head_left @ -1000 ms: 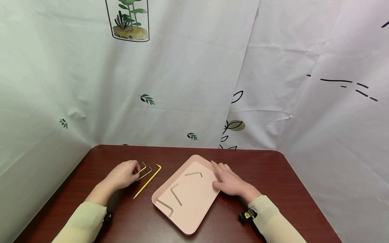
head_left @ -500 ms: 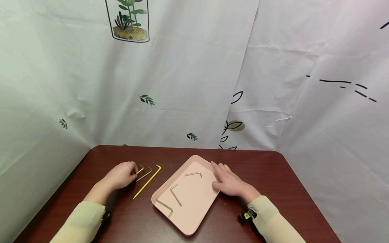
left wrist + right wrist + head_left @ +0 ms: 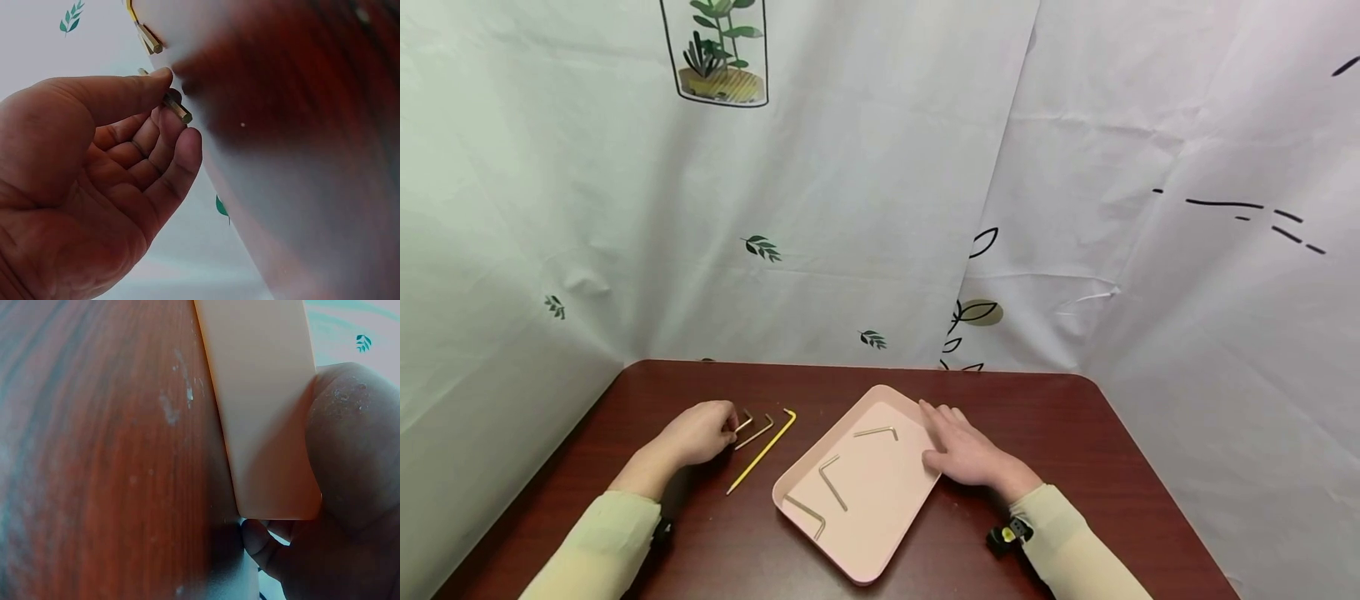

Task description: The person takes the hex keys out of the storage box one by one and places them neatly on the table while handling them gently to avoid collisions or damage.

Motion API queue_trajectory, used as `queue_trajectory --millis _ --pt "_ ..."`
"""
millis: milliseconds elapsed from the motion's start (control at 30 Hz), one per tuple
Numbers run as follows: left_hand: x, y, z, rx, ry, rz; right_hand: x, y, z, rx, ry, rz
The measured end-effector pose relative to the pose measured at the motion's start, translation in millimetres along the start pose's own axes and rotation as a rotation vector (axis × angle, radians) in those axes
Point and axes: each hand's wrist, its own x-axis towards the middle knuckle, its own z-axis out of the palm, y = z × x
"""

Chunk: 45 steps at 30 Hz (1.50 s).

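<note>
Left hand (image 3: 700,433): lower left of the frame; thumb and fingertips together, clamped on an L-shaped key.
Held key (image 3: 180,112): at the fingertips, bent end poking out rightward; table contact unclear.
Step in hand: judged to be picking this key up.
Next move calls for: probably a firm pinch and a lift clear of the neighbouring key.
Loose key (image 3: 756,436): just right of the held one, on the table (image 3: 1037,417).
Yellow key (image 3: 761,456): slanting, just right again, near the tray.
Pink tray (image 3: 880,508): lower centre, three metal keys inside: lower left (image 3: 805,507), middle left (image 3: 832,488), upper part (image 3: 874,432).
Right hand (image 3: 966,446): right of centre; fingers extended, thumb apart, resting over the tray's right corner, seemingly steadying it.
</note>
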Motion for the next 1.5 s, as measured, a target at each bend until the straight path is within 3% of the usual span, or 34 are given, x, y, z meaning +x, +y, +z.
queue_trajectory --millis 300,567,933,1500 --pt "0.8 1.2 -1.6 0.004 -0.006 0.01 1 0 1 -0.009 0.003 -0.003" --pt "2.9 -8.9 6.2 0.005 0.043 0.091 1 1 1 -0.016 0.009 -0.01" --pt "5.5 5.3 -4.0 0.013 -0.018 -0.006 0 0 0 -0.009 0.013 -0.015" --pt "9.2 0.1 -1.3 -0.01 -0.038 -0.019 1 1 0 -0.006 0.006 -0.019"
